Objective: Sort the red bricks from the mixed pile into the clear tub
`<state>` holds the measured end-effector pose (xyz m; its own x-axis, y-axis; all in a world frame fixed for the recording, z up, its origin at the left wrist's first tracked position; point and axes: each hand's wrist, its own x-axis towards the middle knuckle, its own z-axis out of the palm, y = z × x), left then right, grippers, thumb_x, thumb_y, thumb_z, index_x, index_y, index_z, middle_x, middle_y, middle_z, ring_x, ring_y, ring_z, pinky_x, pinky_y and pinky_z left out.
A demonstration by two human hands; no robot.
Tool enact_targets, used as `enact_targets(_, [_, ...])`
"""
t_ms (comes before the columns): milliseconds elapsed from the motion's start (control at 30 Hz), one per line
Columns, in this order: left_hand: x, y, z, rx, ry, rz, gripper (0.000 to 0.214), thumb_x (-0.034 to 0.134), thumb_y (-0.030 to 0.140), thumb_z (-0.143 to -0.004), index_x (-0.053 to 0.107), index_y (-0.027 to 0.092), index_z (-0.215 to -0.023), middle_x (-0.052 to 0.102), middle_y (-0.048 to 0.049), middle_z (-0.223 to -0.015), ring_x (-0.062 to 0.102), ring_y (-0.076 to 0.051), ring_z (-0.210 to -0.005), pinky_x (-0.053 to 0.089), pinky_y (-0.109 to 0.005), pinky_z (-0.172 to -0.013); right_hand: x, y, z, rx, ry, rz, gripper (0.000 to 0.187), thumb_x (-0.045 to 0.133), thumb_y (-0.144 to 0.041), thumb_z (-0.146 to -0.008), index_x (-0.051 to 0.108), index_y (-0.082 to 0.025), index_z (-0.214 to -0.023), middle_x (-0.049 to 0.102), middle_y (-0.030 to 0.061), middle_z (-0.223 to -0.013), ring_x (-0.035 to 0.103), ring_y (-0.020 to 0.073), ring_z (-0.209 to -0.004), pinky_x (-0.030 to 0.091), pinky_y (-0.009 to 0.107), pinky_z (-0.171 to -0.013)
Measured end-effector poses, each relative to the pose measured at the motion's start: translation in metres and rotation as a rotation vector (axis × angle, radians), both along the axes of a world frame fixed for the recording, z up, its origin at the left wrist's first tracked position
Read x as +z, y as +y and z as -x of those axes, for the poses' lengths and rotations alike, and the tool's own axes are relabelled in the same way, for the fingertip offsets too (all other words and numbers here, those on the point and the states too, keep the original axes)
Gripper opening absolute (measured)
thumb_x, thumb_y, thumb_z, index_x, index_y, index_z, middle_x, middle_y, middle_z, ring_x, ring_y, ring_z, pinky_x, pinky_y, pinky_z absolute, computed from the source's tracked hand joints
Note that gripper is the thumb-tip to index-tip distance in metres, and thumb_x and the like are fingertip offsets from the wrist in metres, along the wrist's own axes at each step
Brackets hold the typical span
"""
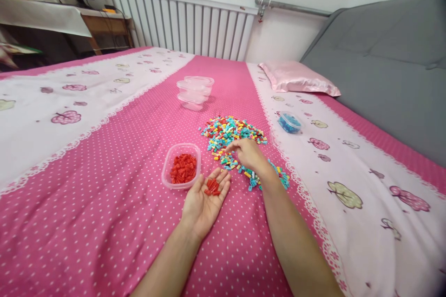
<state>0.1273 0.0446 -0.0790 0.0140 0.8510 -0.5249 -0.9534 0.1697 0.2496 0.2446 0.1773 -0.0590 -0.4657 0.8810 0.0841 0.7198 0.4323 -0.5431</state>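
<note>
A pile of small coloured bricks (232, 135), blue, red, yellow and green, lies on the pink dotted bedspread (104, 204). My right hand (248, 153) rests on the near side of the pile, fingers curled in a pinch on the bricks; what it grips is hidden. My left hand (205, 202) lies palm up on the spread, cupped, with several red bricks (213, 186) in the palm. Just left of it stands a clear plastic tub (166, 172) holding red bricks (183, 168).
A stack of clear tubs (194, 88) stands further back. A small tub of blue bricks (289, 122) sits to the right. A pink pillow (298, 76), a grey headboard (383, 65) and a white radiator (181, 23) bound the bed.
</note>
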Motion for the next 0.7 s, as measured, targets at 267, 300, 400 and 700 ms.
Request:
enact_targets(267, [0.000, 0.001, -0.001, 0.004, -0.002, 0.007, 0.041, 0.033, 0.024, -0.094, 0.047, 0.003, -0.126, 0.063, -0.0200, -0.113, 0.065, -0.025, -0.100, 0.056, -0.032, -0.079, -0.001, -0.006, 0.006, -0.188, -0.183, -0.020, 0.029, 0.049, -0.013, -0.084, 0.072, -0.025, -0.099, 0.072, 0.0035, -0.101, 0.064, 0.0181, -0.101, 0.045, 0.026, -0.087])
enact_targets(300, [0.000, 0.001, -0.001, 0.005, -0.004, 0.004, 0.040, 0.033, 0.024, -0.094, 0.048, 0.003, -0.124, 0.063, -0.0202, -0.113, 0.064, -0.025, -0.101, 0.056, -0.032, -0.079, -0.002, -0.007, 0.009, -0.176, -0.201, -0.007, 0.030, 0.049, -0.014, -0.084, 0.071, -0.026, -0.102, 0.072, 0.0038, -0.101, 0.064, 0.0181, -0.101, 0.044, 0.026, -0.087])
enact_targets(400, [-0.002, 0.001, 0.000, 0.005, -0.007, -0.003, 0.037, 0.034, 0.024, -0.093, 0.051, 0.002, -0.119, 0.062, -0.0212, -0.115, 0.063, -0.026, -0.104, 0.056, -0.032, -0.079, -0.007, -0.007, 0.014, -0.142, -0.240, 0.018, 0.035, 0.051, -0.015, -0.083, 0.066, -0.027, -0.112, 0.071, 0.0040, -0.104, 0.063, 0.0180, -0.101, 0.044, 0.026, -0.085])
enact_targets(700, [-0.001, 0.002, 0.001, 0.005, -0.007, 0.000, 0.035, 0.034, 0.024, -0.094, 0.054, 0.002, -0.113, 0.062, -0.0214, -0.113, 0.063, -0.027, -0.105, 0.057, -0.032, -0.079, -0.010, -0.005, 0.015, -0.187, -0.229, 0.066, 0.024, 0.056, -0.016, -0.081, 0.070, -0.024, -0.098, 0.071, 0.0044, -0.104, 0.063, 0.0181, -0.101, 0.043, 0.025, -0.085])
